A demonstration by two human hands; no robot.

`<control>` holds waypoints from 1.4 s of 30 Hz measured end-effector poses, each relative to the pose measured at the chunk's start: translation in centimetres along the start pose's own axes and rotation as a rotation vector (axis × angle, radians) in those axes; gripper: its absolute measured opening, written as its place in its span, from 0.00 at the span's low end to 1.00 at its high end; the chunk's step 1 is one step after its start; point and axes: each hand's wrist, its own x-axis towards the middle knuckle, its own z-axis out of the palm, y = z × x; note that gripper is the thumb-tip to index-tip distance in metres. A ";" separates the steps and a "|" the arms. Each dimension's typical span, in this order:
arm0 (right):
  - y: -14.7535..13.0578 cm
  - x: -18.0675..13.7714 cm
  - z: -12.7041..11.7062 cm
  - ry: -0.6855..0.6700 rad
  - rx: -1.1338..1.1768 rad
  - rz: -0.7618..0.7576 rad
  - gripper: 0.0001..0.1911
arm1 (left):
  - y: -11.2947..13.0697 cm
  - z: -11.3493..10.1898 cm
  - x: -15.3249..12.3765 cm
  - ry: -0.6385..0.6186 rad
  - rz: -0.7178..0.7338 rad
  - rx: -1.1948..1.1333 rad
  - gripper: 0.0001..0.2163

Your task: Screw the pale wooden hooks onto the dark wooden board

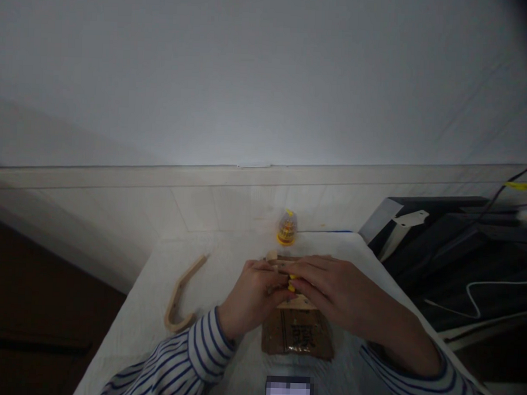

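My left hand (251, 295) and my right hand (333, 289) meet over the middle of a small white table (156, 286). Both have their fingers curled around a small pale wooden assembly (294, 302) that peeks out between and under them. My right hand lies over its top, fingers pointing left, with yellow-painted nails. My left hand pinches it from the left side. A brown cardboard packet (297, 334) with dark print lies flat on the table just below the hands. Both sleeves are white with dark blue stripes.
A curved J-shaped wooden piece (180, 298) lies at the left of the table. A small yellow and clear toy-like container (287, 227) stands at the far edge. Black frames and white cables (471, 297) crowd the right. The white wall is close behind.
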 end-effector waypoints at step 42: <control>0.3 0.1 0.4 0.003 0.043 -0.009 0.15 | 0.0 0.4 -0.3 0.017 -0.060 0.073 0.04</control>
